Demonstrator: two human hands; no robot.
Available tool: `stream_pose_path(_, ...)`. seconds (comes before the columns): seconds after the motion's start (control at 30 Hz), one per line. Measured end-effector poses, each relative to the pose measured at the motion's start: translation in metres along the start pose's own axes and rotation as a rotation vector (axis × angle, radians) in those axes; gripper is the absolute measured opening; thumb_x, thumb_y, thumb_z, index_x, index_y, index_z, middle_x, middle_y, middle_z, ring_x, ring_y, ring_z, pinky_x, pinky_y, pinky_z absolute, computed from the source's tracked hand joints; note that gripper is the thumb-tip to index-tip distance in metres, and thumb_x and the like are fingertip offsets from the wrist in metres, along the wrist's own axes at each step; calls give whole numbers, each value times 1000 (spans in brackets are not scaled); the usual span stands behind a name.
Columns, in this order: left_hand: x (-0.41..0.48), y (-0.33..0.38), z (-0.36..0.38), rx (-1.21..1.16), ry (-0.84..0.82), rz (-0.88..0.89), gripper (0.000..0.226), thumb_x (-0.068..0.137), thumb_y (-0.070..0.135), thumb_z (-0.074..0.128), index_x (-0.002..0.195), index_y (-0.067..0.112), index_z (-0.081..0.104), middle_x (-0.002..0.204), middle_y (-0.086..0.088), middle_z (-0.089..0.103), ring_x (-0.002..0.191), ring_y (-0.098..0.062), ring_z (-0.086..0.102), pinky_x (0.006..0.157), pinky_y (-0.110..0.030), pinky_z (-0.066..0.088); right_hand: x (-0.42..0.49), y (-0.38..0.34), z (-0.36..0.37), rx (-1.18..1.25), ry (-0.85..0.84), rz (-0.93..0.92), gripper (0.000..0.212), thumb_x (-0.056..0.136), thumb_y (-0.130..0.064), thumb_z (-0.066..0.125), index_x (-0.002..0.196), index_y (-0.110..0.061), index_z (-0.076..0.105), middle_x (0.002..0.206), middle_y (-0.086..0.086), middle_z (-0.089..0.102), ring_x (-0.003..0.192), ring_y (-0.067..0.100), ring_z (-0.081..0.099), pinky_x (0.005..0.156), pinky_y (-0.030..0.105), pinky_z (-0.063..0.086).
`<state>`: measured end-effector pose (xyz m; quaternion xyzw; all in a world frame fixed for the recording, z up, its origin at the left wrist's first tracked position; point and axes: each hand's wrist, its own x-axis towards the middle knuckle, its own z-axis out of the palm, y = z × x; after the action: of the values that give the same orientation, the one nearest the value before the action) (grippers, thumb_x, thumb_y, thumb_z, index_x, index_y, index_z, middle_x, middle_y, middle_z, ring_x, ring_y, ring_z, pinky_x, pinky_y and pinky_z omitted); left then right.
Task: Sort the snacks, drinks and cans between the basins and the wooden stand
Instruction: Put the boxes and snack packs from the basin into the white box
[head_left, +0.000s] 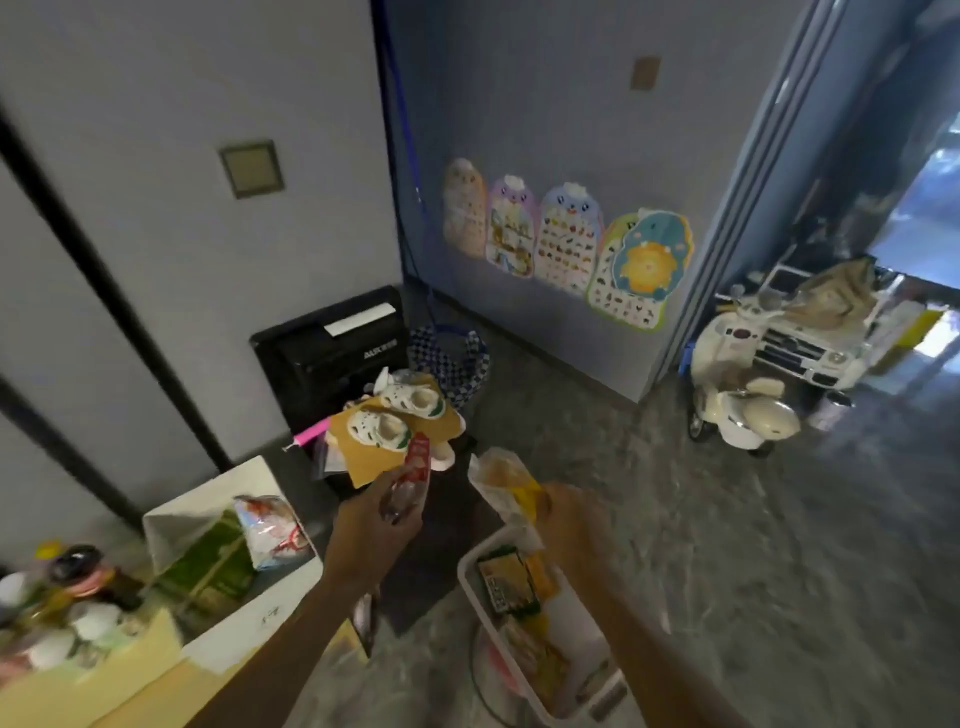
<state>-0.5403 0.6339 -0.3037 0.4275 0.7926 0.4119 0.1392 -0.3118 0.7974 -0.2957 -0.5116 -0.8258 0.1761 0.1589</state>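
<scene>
Shoes (395, 415) behind, between left basin (260, 616) and right basin (470, 577).

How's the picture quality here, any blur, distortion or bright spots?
Head view: motion blur softens everything, even the left hand gripping a red-topped packet and the right hand holding a yellow snack bag; wide-angle distortion bows the wall corner; dim room, brighter doorway far right.

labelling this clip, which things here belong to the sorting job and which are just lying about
Job: red-labelled packet in the left hand, yellow snack bag in the right hand, left white basin, right white basin, bottles at lower left.
Lying about: small shoes, toy scooter, wall charts, black appliance.
</scene>
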Motion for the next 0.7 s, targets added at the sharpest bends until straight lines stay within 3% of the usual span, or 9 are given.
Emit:
stream_pose_path(0.1,-19,-9,-44,44,111,-72,46,92,36,80,135,37,62,98,15,71,78,4,65,68,-13,47,13,-45,13,-59,-23,-111,26,106,-28,52,84,-24,67,75,-4,64,71,19,62,66,35,51)
stream_pose_path(0.2,-40,-32,-87,68,227,-118,37,94,37,78,129,40,67,77,19,64,70,7,64,60,-8,42,18,-94,37,-36,-39,-245,26,106,-33,55,86,-23,68,75,-3,65,74,20,66,68,38,55)
stream_pose_path(0.3,-58,-71,-127,139,264,-178,41,94,40,77,131,49,63,85,20,70,73,1,67,61,-10,44,17,-150,62,51,-57,-343,21,103,-26,61,85,-16,67,75,-1,59,74,23,66,65,33,44)
stream_pose_path(0.4,-70,-115,-159,189,269,-207,56,92,39,79,133,64,51,96,15,74,79,-9,70,64,-27,53,13,-202,90,133,-59,-446,16,94,-17,73,82,-17,63,73,0,53,68,21,59,62,34,46)
stream_pose_path(0.5,-70,-156,-183,207,256,-249,52,92,37,79,137,52,57,106,14,76,87,-11,72,71,-29,56,12,-248,124,75,-121,-526,24,88,-22,86,81,-21,63,70,-7,42,61,10,48,59,25,41)
stream_pose_path(0.63,-51,-205,-204,218,159,-244,58,96,34,76,144,52,49,108,19,74,89,-2,70,71,-15,54,30,-297,166,55,-357,-505,16,101,-24,61,86,-24,61,71,-12,45,62,4,40,58,16,32)
stream_pose_path(0.7,-37,-225,-208,209,125,-236,57,98,38,73,147,50,47,103,19,72,87,-3,70,71,-20,57,42,-316,186,18,-424,-486,26,101,-26,59,75,-31,53,74,-11,47,68,11,47,63,19,39)
